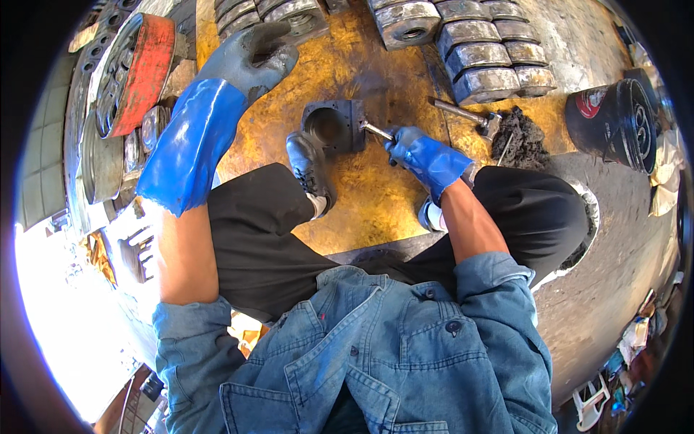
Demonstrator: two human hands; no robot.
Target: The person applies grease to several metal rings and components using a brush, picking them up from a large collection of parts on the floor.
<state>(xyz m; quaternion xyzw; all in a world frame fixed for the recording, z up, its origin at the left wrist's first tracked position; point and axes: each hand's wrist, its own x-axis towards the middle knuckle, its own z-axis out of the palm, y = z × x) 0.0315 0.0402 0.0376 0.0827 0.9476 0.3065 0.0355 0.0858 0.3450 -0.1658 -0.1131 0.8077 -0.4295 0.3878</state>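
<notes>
The right hand point(419, 152) grips a metal tool point(376, 130) whose tip touches the dark metal block point(336, 124) at its ten o'clock. The left hand point(249, 61), farther off at the block's ten o'clock, hangs open and empty.

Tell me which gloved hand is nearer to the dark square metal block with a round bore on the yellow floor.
The right hand: it holds a slim metal tool touching the dark square metal block. The left hand is raised up and to the left, apart from it.
</notes>
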